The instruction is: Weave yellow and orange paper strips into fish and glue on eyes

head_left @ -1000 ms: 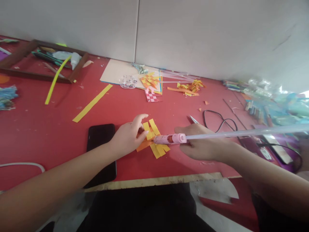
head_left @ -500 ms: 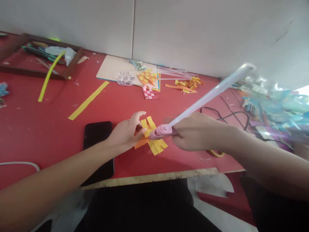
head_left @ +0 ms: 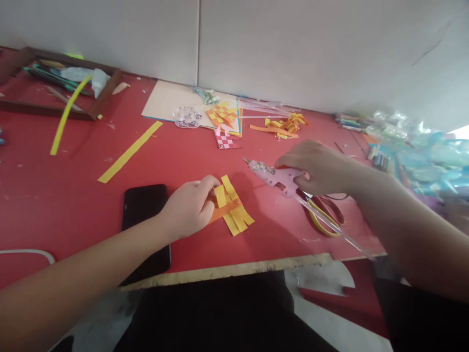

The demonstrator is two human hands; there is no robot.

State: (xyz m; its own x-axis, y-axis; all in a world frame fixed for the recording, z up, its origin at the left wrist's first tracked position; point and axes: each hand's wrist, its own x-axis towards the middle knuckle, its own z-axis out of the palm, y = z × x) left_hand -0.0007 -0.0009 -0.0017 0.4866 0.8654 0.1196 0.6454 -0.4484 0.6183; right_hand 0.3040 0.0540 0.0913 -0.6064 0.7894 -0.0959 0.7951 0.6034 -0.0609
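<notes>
My left hand (head_left: 189, 207) is curled with its fingers pinching the left side of a woven piece of yellow and orange paper strips (head_left: 231, 209) on the red table (head_left: 66, 195). To the right, my right hand (head_left: 318, 165) grips a pink glue gun (head_left: 277, 177) lying low over the table, nozzle pointing left and away from the strips. A long clear glue stick (head_left: 335, 229) trails from its back toward the table edge.
A black phone (head_left: 144, 220) lies under my left forearm. Scissors with yellow and red handles (head_left: 328, 215) sit below the glue gun. Loose yellow strips (head_left: 128, 152), a pink checked weave (head_left: 225, 139), paper scraps (head_left: 284, 127) and a wooden frame (head_left: 54, 88) lie farther back. Plastic wrappers (head_left: 421, 151) crowd the right.
My right hand has pulled the glue gun away from the woven strips, moving it right and laying it down; the glue stick swung from pointing up to pointing down. My left fingers closed on the weave.
</notes>
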